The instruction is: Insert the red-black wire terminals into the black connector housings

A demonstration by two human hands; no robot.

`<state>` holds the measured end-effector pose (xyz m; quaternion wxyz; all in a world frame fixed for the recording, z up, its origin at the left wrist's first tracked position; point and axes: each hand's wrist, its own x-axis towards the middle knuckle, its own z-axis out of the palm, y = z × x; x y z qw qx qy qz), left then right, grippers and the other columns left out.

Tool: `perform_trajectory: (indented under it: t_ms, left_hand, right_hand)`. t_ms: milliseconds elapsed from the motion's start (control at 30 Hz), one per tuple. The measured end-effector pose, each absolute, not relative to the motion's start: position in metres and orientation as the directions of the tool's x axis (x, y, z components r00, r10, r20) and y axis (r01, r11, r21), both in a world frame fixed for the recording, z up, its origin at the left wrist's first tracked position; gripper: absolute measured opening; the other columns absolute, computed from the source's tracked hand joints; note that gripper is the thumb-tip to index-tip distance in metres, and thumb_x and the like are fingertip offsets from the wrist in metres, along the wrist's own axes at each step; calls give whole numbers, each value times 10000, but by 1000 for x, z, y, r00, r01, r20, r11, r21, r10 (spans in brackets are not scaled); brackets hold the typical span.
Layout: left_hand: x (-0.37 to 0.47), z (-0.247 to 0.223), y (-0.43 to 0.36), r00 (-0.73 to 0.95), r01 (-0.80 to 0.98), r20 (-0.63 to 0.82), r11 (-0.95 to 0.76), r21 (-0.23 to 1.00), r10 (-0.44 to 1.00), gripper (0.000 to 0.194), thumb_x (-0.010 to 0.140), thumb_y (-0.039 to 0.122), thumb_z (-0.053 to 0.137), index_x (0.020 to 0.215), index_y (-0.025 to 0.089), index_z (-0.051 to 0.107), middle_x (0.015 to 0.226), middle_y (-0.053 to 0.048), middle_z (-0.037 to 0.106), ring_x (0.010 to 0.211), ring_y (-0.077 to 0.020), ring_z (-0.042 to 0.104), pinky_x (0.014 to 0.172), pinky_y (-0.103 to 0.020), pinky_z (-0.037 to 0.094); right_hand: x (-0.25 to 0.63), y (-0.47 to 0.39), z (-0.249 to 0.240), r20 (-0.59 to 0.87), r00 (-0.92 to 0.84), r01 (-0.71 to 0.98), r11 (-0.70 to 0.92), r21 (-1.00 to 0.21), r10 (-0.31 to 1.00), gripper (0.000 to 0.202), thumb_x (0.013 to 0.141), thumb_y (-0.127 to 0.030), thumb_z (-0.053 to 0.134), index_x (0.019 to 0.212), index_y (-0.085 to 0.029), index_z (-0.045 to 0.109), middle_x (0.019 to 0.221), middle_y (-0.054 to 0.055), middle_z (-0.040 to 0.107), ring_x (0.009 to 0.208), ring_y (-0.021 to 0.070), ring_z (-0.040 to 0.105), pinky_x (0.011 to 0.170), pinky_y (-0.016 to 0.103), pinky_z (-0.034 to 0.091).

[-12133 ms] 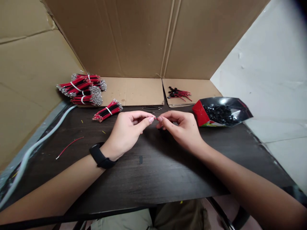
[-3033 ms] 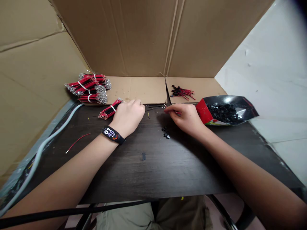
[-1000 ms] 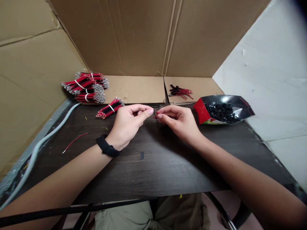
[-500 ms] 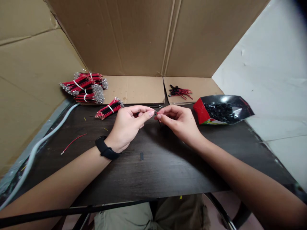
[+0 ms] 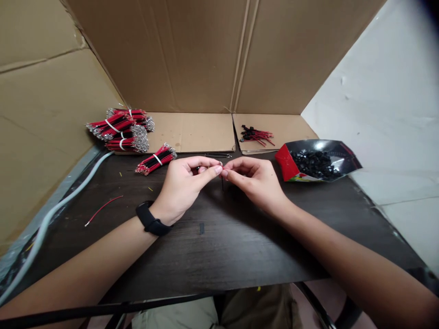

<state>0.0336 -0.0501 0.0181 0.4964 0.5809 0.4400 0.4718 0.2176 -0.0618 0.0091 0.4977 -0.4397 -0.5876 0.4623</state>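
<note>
My left hand (image 5: 188, 183), with a black band on its wrist, is pinched closed over the dark table (image 5: 219, 256). Its fingertips meet those of my right hand (image 5: 255, 180), which is also pinched closed. Between them is a small piece, mostly hidden, with a bit of red showing. A thin black wire (image 5: 222, 184) hangs down from the fingertips of my right hand. What my left fingers grip is too small to make out. Just beyond the hands, a few dark wires (image 5: 222, 156) with metal ends lie on the table.
Tied bundles of red and black wires (image 5: 120, 130) are heaped at the back left, with one bundle (image 5: 157, 159) nearer. Wires with black connectors (image 5: 256, 135) lie on cardboard. A box (image 5: 287, 161) of black parts stands right. A red wire (image 5: 103, 209) lies left.
The view has shifted slightly. My fingertips have drawn closer together around the small piece, and the black wire now hangs more upright.
</note>
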Motion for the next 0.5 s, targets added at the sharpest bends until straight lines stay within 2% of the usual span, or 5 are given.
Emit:
perform_trajectory:
  t_ms: [200,367,500]
  left_hand:
    - [35,19,-52,176,20,93,-98,995,980,190,809,336,854,902,172,831,835,-61,761,603,-109,519,537,-246,375]
    - [36,19,-52,178,-39,44,-37,999,983,216,802,341,865,921,165,828,770,-42,721,582,-92,470,520,-236,329]
    - [37,17,-53,173,-48,33,-25,999,984,237,804,351,865,937,159,827,793,-51,727,593,-93,467,523,-240,327]
  right_hand:
    - [215,-63,11,148,-111,32,152,-988,983,194,808,-346,828,838,-168,758,847,50,781,755,150,706,740,292,580]
    - [214,-63,10,110,-88,9,111,-994,990,211,796,-352,840,846,-162,763,813,43,772,703,136,678,667,269,550]
    - [213,-64,9,121,-88,-22,119,-993,989,216,783,-351,856,850,-164,770,838,45,783,734,142,701,706,268,566]
